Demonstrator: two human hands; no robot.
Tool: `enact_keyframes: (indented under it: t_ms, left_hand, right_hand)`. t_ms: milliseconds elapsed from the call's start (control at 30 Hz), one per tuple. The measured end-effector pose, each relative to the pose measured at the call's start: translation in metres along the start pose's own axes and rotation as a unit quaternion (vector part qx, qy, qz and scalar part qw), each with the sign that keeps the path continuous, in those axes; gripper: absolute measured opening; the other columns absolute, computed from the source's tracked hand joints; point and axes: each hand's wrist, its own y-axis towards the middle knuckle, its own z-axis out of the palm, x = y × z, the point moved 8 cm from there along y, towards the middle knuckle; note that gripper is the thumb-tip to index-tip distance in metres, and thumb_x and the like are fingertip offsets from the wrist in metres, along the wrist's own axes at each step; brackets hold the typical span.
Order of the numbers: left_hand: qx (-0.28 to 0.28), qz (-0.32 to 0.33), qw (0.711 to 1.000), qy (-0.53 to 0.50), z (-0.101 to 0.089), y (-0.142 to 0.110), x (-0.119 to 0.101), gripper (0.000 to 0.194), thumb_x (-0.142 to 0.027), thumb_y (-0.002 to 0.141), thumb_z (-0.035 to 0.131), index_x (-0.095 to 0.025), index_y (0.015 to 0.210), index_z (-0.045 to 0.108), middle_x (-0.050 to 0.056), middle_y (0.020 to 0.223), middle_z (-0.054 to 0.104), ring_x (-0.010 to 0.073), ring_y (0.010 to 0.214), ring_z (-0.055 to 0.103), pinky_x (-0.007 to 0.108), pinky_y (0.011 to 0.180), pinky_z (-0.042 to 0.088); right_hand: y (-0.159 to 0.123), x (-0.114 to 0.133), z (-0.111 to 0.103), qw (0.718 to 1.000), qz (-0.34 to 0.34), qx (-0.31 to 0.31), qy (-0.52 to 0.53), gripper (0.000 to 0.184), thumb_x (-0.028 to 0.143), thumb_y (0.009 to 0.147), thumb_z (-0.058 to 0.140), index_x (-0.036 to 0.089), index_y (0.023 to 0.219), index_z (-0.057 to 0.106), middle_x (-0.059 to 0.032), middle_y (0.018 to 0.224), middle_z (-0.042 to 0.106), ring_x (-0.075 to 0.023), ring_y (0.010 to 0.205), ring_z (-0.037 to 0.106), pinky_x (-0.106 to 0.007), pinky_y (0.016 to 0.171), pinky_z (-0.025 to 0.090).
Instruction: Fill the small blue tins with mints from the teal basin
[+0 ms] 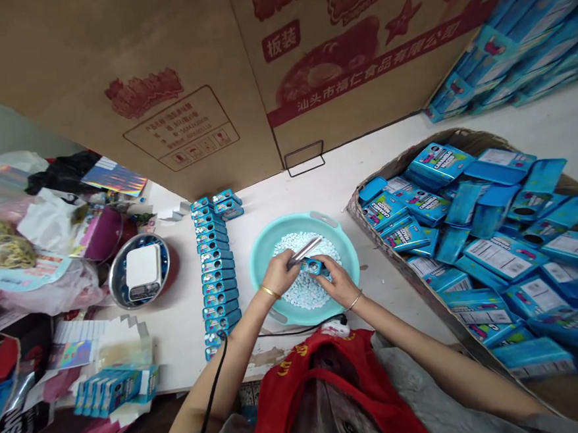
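Observation:
A turquoise plastic basin with handle cut-outs holds a heap of small white candy-like pellets. Above the heap, my left hand is closed around a narrow silvery metal scoop. My right hand grips a small blue carton beside it, fingers around its right end. Scoop and carton are close together, and I cannot tell whether they touch. To the left of the basin stands a long row of similar filled-looking blue cartons, with round windows on their sides.
A torn cardboard box heaped with blue cartons fills the right. Behind stands a large brown carton; a wire handle lies before it. Left are a metal bowl with a white scale and cluttered bags.

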Motion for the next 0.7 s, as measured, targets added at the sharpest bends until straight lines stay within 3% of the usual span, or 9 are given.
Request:
enact_keyframes:
  t_ms: [100,200,300,400,533,633,700]
  left_hand:
    - [0.018,0.010,0.998,-0.060,0.016,0.000,-0.009,0.011,-0.021,0.075,0.054,-0.017,0.067,0.048,-0.006,0.060,0.041,0.0092,0.058,0.039,0.021,0.055,0.029]
    - [0.044,0.042,0.994,-0.095,0.018,0.002,-0.017,0.014,-0.028,0.078,0.057,-0.017,0.071,0.052,-0.005,0.062,0.044,0.0101,0.061,0.042,0.022,0.058,0.033]
    - [0.024,0.124,0.990,-0.068,0.000,0.001,-0.026,0.028,-0.038,0.077,0.064,-0.016,0.094,0.058,0.002,0.085,0.056,0.0160,0.081,0.052,0.027,0.073,0.042]
    - [0.049,0.162,0.985,0.032,-0.008,-0.004,-0.027,0.051,-0.038,0.075,0.068,-0.019,0.118,0.051,0.009,0.113,0.053,0.0211,0.099,0.053,0.031,0.082,0.044]
    - [0.096,0.135,0.978,0.127,-0.009,-0.015,-0.015,0.028,-0.027,0.082,0.059,-0.019,0.109,0.055,0.006,0.105,0.054,0.0173,0.087,0.056,0.027,0.074,0.045]
    - [0.041,0.120,0.986,0.111,-0.029,-0.017,-0.002,0.028,-0.029,0.082,0.061,-0.019,0.107,0.055,0.005,0.102,0.054,0.0164,0.085,0.055,0.026,0.073,0.045]
    - [-0.024,0.108,0.988,0.106,-0.052,-0.011,0.012,0.026,-0.028,0.082,0.062,-0.020,0.106,0.055,0.004,0.100,0.054,0.0159,0.085,0.055,0.026,0.073,0.045]
  right_hand:
    - [0.000,-0.006,0.000,1.000,0.012,0.003,-0.006,0.033,0.022,0.084,0.051,0.022,0.117,0.049,-0.0096,0.111,0.059,-0.0247,0.106,0.057,-0.042,0.093,0.047]
    - [0.000,-0.009,-0.003,1.000,0.020,0.016,-0.010,0.033,0.023,0.084,0.051,0.021,0.117,0.049,-0.0102,0.111,0.060,-0.0248,0.105,0.057,-0.042,0.093,0.047]
    - [0.000,-0.008,-0.006,1.000,0.009,0.017,-0.005,0.036,0.025,0.085,0.051,0.021,0.121,0.048,-0.0107,0.116,0.060,-0.0252,0.110,0.056,-0.042,0.096,0.045]
    - [-0.001,-0.006,-0.004,1.000,0.015,0.020,-0.006,0.035,0.029,0.086,0.053,0.021,0.119,0.050,-0.0107,0.118,0.060,-0.0263,0.112,0.056,-0.043,0.096,0.045]
    - [0.001,0.000,0.003,0.999,0.039,0.034,-0.012,0.041,0.038,0.087,0.055,0.020,0.123,0.047,-0.0116,0.116,0.061,-0.0263,0.108,0.058,-0.042,0.093,0.047]
    - [0.009,0.009,-0.008,0.998,0.027,-0.012,-0.057,0.059,0.041,0.087,0.055,0.017,0.137,0.034,-0.0161,0.133,0.050,-0.0275,0.123,0.048,-0.045,0.103,0.041]
    - [0.013,0.016,-0.024,0.991,0.004,-0.058,-0.123,0.061,0.041,0.088,0.054,0.016,0.140,0.032,-0.0169,0.138,0.045,-0.0286,0.133,0.037,-0.049,0.109,0.033]
